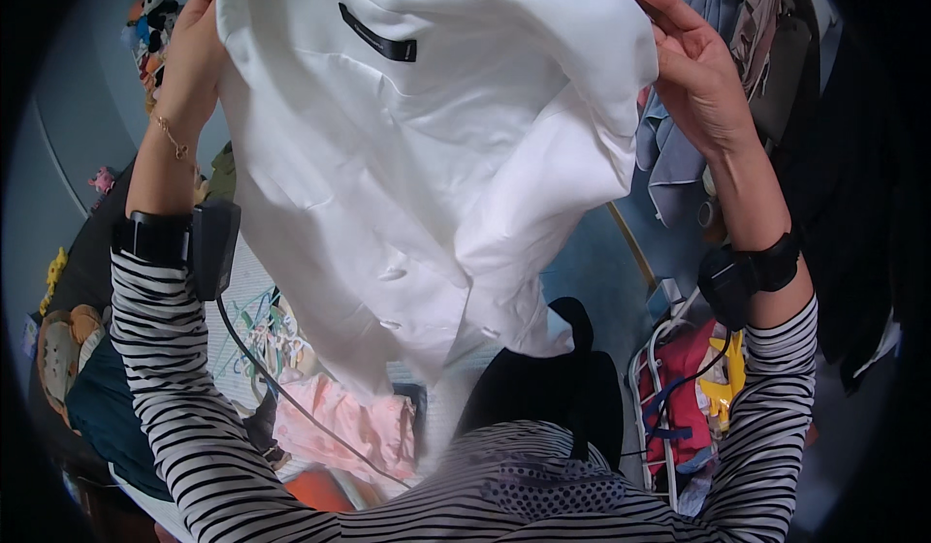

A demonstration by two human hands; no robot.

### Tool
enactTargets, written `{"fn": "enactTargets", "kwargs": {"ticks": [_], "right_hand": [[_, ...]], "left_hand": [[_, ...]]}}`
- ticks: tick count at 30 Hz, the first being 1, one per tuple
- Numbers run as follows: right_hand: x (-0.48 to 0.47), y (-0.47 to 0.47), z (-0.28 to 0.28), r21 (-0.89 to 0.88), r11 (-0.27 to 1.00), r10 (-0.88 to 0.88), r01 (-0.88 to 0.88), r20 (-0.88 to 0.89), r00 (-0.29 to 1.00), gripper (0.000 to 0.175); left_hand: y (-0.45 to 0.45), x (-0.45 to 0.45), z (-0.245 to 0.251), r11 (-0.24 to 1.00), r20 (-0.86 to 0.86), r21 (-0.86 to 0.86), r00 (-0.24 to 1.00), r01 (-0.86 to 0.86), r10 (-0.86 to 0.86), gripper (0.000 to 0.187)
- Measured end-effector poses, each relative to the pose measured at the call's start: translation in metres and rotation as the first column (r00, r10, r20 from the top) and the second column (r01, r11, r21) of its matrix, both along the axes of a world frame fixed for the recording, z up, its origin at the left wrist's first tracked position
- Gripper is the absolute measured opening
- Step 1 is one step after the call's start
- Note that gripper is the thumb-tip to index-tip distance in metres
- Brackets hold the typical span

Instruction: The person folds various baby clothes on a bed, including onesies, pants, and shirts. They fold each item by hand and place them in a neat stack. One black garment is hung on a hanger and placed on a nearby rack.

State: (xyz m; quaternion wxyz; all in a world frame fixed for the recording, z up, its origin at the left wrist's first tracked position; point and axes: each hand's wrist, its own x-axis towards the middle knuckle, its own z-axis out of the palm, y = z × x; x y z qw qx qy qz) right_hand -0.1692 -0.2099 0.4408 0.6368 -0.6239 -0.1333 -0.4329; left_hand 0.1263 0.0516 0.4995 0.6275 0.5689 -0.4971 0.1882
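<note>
A white buttoned garment [407,172] hangs spread before me, held up at its two upper sides. Inside its back neck is a black label [378,37] bearing writing. My left hand [196,41] grips the upper left edge, its fingers mostly behind the cloth or cut off by the picture's top. My right hand [691,63] pinches the upper right edge between thumb and fingers. Several white buttons show along the lower front, and the lower right corner is folded and bunched.
Below left lie a pink garment [345,427] and a pile of clothes hangers [269,332]. A white wire rack [647,397] with colourful items stands at lower right. Hanging clothes [676,136] line the right side. Plush toys [69,354] sit at the left. Cables run from both wrist devices.
</note>
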Motion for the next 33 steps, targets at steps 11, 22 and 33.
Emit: {"fn": "enactTargets", "kwargs": {"ticks": [11, 22, 33], "right_hand": [[0.014, -0.004, 0.018, -0.087, 0.989, 0.134, -0.122, 0.154, 0.979, 0.032], [-0.006, 0.005, 0.018, -0.082, 0.985, 0.157, -0.149, 0.093, 0.983, 0.035], [0.007, 0.031, -0.003, -0.44, 0.894, -0.142, -0.086, -0.46, 0.876, 0.051]], "left_hand": [[0.025, 0.022, 0.004, 0.99, 0.083, -0.128, 0.994, -0.054, 0.065, 0.033], [0.021, 0.034, -0.003, 0.993, 0.139, -0.107, 0.988, -0.056, 0.071, 0.034], [0.018, 0.034, -0.007, 0.991, 0.298, -0.121, 0.954, 0.058, -0.019, 0.028]]}}
